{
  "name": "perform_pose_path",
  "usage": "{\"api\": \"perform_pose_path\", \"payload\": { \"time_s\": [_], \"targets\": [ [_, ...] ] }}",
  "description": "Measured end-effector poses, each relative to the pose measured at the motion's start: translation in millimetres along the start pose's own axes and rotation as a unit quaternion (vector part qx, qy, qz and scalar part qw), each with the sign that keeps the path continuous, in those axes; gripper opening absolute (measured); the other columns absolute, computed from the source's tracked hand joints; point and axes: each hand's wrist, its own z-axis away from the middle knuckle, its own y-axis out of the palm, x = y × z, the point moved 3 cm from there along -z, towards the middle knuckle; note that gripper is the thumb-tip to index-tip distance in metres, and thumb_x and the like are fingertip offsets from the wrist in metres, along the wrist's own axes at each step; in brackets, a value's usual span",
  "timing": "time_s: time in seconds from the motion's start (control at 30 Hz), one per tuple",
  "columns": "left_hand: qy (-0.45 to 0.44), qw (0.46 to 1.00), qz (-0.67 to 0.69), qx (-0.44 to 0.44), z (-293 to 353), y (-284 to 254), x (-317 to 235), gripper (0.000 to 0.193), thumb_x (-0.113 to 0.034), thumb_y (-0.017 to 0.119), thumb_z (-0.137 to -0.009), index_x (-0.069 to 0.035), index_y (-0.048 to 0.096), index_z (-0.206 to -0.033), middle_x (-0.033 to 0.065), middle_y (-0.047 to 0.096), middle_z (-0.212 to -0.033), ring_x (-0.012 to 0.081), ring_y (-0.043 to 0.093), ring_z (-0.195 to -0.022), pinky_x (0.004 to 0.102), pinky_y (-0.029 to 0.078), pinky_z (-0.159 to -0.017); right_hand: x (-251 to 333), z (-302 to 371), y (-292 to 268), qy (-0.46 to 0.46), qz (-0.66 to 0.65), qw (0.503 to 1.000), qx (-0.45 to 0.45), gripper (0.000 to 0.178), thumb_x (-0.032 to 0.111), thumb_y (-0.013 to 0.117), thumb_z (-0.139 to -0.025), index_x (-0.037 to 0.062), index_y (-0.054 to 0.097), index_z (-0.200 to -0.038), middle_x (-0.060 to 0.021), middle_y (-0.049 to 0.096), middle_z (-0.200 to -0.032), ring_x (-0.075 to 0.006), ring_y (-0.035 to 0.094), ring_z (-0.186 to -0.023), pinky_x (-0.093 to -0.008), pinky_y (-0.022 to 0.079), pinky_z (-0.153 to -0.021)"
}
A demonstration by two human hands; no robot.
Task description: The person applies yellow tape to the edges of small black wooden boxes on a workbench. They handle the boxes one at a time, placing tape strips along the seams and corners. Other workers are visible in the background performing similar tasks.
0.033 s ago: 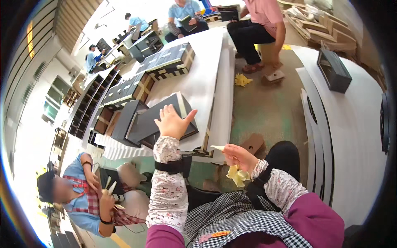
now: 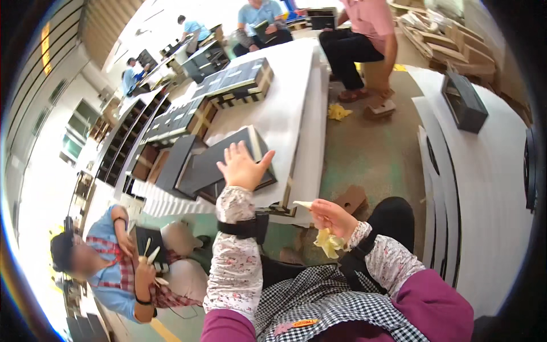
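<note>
My left hand (image 2: 246,165), fingers spread, lies on or just over a dark grey box (image 2: 219,162) near the front edge of the white-covered table; contact is hard to tell. A pale tape strip (image 2: 254,142) runs along the box's far end. My right hand (image 2: 333,218) is closed on a cream-coloured pointed stick (image 2: 303,203), its tip toward the table corner. A crumpled yellow sheet (image 2: 329,243) hangs below that hand; whether the fingers hold it is hidden. Another dark box (image 2: 178,165) stands just left of the first.
Rows of taped dark boxes (image 2: 233,85) fill the table's far left. At lower left a seated person (image 2: 111,256) holds pale sticks. Further people sit beyond the table. A white-covered surface (image 2: 484,188) on the right carries an open dark box (image 2: 464,102). Yellow scraps (image 2: 338,112) lie on the floor.
The whole view has shifted slightly. Both hands keep nearly the same pose, the left spread by the dark box, the right closed on the pointed stick.
</note>
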Motion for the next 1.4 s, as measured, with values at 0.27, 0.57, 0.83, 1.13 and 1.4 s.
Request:
{"api": "perform_pose_path", "payload": {
  "time_s": [0.27, 0.57, 0.83, 1.13, 1.4],
  "targets": [
    [0.100, 0.993, 0.010, -0.059, 17, 5, -1, 0.069, -0.042, 0.055, -0.080, -0.006, 0.038, -0.137, 0.0155, 0.039, -0.141, 0.0366, 0.032, -0.132, 0.0516, 0.022, -0.109, -7, 2, -6, -0.017, 0.020, 0.999, 0.024, 0.020, 0.025, 0.058, -0.092, 0.0053, 0.054, -0.095, 0.0056, 0.042, -0.066, -0.0023, 0.035, -0.052, -0.0181, 0.028, -0.046],
    [0.312, 0.941, 0.070, 0.108, 21, -31, 57, 0.067, -0.029, 0.060, -0.079, -0.020, 0.037, -0.141, 0.0018, 0.034, -0.147, 0.0241, 0.030, -0.137, 0.0548, 0.009, -0.112, -12, -2, -5, -0.019, -0.004, 1.000, 0.018, 0.018, 0.024, 0.057, -0.092, 0.0056, 0.055, -0.092, 0.0037, 0.043, -0.064, -0.0042, 0.034, -0.047, -0.0203, 0.028, -0.045],
    [0.283, 0.954, 0.080, 0.064, 14, -34, 60, 0.050, -0.019, 0.061, -0.079, -0.014, 0.051, -0.129, 0.0053, 0.047, -0.137, 0.0243, 0.039, -0.130, 0.0499, 0.024, -0.109, -13, -3, -10, -0.013, 0.032, 0.999, -0.006, 0.015, 0.021, 0.057, -0.092, 0.0063, 0.053, -0.093, 0.0042, 0.043, -0.068, -0.0045, 0.036, -0.052, -0.0194, 0.030, -0.047],
    [0.172, 0.959, 0.168, -0.151, -1, -11, 9, 0.028, -0.025, 0.072, -0.075, -0.007, 0.068, -0.095, 0.0092, 0.062, -0.099, 0.0293, 0.056, -0.097, 0.0387, 0.045, -0.086, -22, -12, -14, 0.011, 0.050, 0.999, 0.004, 0.015, 0.020, 0.056, -0.093, 0.0060, 0.051, -0.094, 0.0038, 0.043, -0.066, -0.0048, 0.037, -0.051, -0.0201, 0.030, -0.046],
    [0.156, 0.951, 0.209, -0.168, -2, -6, 5, 0.025, -0.022, 0.074, -0.073, -0.005, 0.066, -0.089, 0.0102, 0.062, -0.092, 0.0269, 0.059, -0.090, 0.0363, 0.047, -0.082, -24, -10, -14, 0.016, 0.067, 0.998, 0.010, 0.015, 0.021, 0.057, -0.093, 0.0067, 0.053, -0.091, 0.0046, 0.044, -0.064, -0.0040, 0.037, -0.052, -0.0191, 0.030, -0.047]
  ]
}}
